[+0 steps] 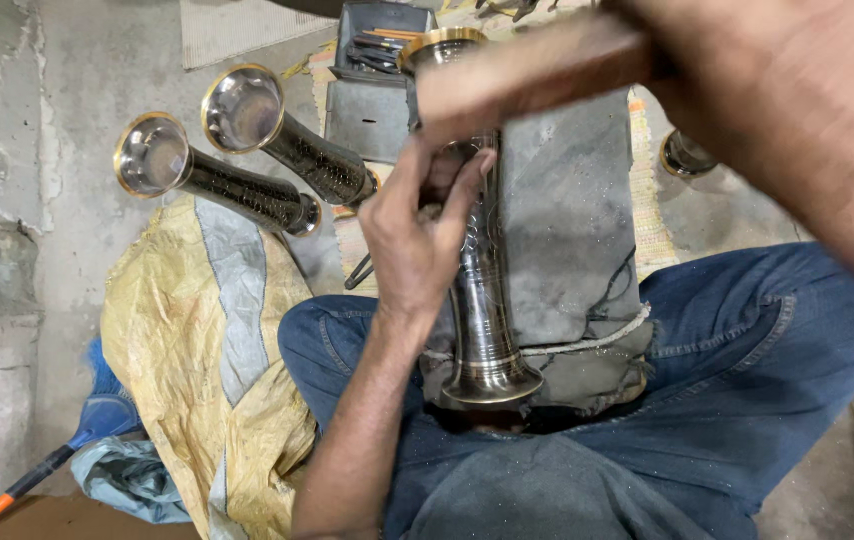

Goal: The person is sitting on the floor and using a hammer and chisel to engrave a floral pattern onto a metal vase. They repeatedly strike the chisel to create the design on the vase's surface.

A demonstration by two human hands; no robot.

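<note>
From the head camera, a tall trumpet-shaped metal vase (482,300) lies lengthwise on a grey padded block (567,230) that rests across the person's lap, its flared foot toward the body and its brass-rimmed mouth pointing away. The left hand (417,235) sits on the vase's narrow middle, fingers curled together as if pinching something small against the engraved surface; what it pinches cannot be made out. The right hand (797,90) is raised above and to the right of the vase, blurred, closed round a brown wooden handle (537,70) that reaches across over the vase's far end.

The vase is dark polished metal with fine incised patterning along its stem and a smooth, shiny foot. The block is dusty grey, bound with a frayed cord (587,345) near its lower end. Blue denim trousers (747,340) cover the legs.

To the left, two similar fluted vases (247,150) with shiny bowls and brass rims lean over a crumpled yellow and grey sack (197,340) on the concrete floor (77,70). A dark metal toolbox (372,80) stands beyond.
</note>
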